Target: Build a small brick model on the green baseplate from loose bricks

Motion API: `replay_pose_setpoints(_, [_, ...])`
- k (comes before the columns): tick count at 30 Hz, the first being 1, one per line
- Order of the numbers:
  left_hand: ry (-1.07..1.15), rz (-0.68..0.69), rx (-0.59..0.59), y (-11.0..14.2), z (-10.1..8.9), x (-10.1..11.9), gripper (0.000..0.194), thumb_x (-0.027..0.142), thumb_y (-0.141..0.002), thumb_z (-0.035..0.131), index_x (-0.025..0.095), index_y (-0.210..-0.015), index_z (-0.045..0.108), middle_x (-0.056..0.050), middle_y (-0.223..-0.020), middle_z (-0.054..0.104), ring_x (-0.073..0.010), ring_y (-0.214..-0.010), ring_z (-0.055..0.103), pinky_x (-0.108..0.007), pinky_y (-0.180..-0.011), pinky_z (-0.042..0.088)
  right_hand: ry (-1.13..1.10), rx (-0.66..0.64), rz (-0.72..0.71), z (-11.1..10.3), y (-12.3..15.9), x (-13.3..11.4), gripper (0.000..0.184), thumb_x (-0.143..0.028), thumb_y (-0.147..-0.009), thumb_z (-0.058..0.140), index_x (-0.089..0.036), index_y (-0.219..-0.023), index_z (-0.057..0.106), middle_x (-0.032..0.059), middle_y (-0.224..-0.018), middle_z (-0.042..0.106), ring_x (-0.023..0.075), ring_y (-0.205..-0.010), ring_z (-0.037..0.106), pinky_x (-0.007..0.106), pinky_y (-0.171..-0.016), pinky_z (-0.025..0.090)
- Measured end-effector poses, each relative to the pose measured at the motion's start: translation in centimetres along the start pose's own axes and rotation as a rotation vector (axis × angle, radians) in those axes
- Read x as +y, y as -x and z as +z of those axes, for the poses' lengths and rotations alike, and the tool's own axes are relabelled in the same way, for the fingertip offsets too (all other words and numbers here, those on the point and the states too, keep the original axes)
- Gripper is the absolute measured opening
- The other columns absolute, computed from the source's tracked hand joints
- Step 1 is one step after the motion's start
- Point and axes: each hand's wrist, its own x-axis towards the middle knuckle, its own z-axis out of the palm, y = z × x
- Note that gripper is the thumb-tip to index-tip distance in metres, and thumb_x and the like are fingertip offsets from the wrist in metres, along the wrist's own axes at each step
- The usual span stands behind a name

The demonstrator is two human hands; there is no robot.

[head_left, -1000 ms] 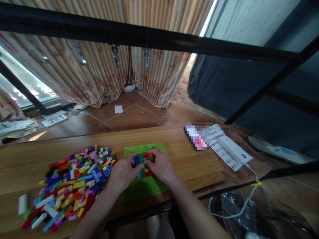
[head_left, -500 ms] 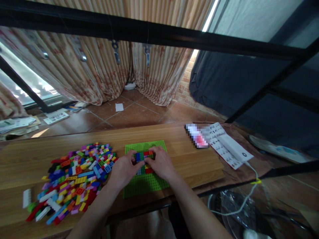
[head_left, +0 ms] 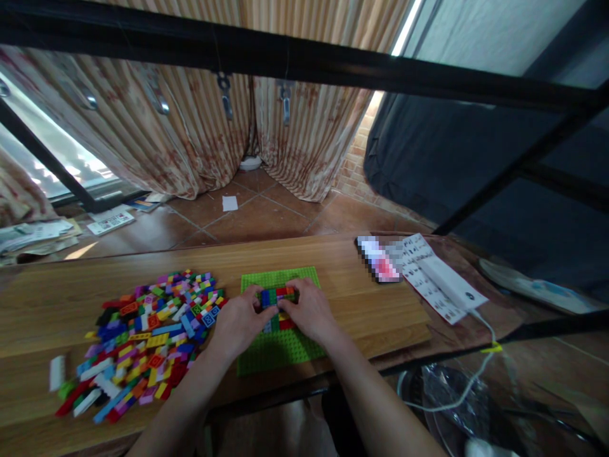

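A green studded baseplate point(head_left: 280, 355) lies on the wooden table, with a cluster of toy building bricks point(head_left: 273, 297) in blue, green, red and yellow at its middle. My left hand point(head_left: 240, 320) is closed on the left, blue side of the cluster, thumb in front and fingers behind. From the right, my right hand point(head_left: 311, 311) grips the red side in the same way. Both thumbs nearly meet at the front of the bricks. My fingers hide part of the cluster, so which single bricks they pinch is unclear.
Left of the baseplate spreads a big pile of loose mixed bricks point(head_left: 157, 339). A phone point(head_left: 379, 259) lies at the back right, beside a white printed sheet point(head_left: 440, 279) with a white cable point(head_left: 485, 327). A dark metal bar point(head_left: 304, 47) crosses above the table.
Both hands stay on the brick cluster with almost the same grip. The whole view has shifted slightly, so things appear a little further right.
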Motion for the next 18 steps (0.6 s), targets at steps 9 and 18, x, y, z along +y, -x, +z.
replay_pose_setpoints(9, [-0.001, 0.009, 0.007, -0.12, 0.02, -0.02, 0.044, 0.047, -0.083, 0.059, 0.018, -0.116, 0.058, -0.002, -0.079, 0.068, -0.0160, -0.066, 0.061, -0.024, -0.058, 0.035, -0.001, 0.018, -0.007, 0.21, 0.02, 0.13, 0.033, -0.032, -0.077, 0.071, -0.020, -0.107, 0.066, 0.0069, -0.102, 0.064, 0.0196, -0.090, 0.060, 0.033, -0.084, 0.044])
replay_pose_setpoints(18, [-0.013, -0.008, -0.005, -0.01, -0.12, 0.16, 0.044, 0.048, -0.083, 0.059, 0.019, -0.116, 0.058, -0.002, -0.081, 0.069, -0.0160, -0.067, 0.062, -0.024, -0.057, 0.034, -0.007, 0.013, -0.009, 0.19, 0.01, 0.16, 0.032, -0.032, -0.077, 0.070, -0.020, -0.107, 0.066, 0.0070, -0.101, 0.063, 0.0205, -0.093, 0.060, 0.033, -0.084, 0.044])
